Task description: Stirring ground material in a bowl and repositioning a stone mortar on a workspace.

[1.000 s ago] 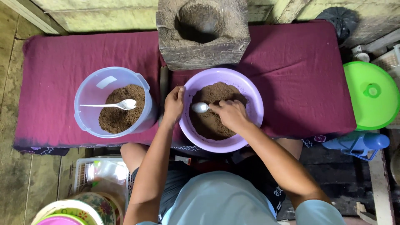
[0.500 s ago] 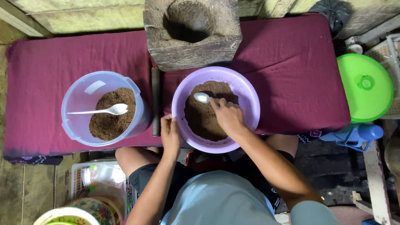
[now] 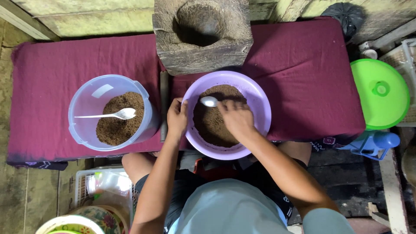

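A purple bowl (image 3: 260,102) of brown ground powder (image 3: 208,125) sits on a maroon cloth (image 3: 303,78). My left hand (image 3: 177,118) grips the bowl's left rim. My right hand (image 3: 236,118) is over the powder and holds a white spoon (image 3: 209,102), whose bowl points to the left. To the left stands a clear bluish tub (image 3: 93,93) with more brown powder and a second white spoon (image 3: 123,114) lying in it.
A rough wooden mortar (image 3: 201,37) stands just behind the purple bowl. A green lid (image 3: 379,93) and a blue jug (image 3: 372,143) are at the right. Plastic baskets and patterned dishes (image 3: 95,212) lie at the lower left.
My left hand has shifted along the bowl's left edge and now grips the rim. My right hand with the spoon stays over the powder. The camera view has shifted a little.
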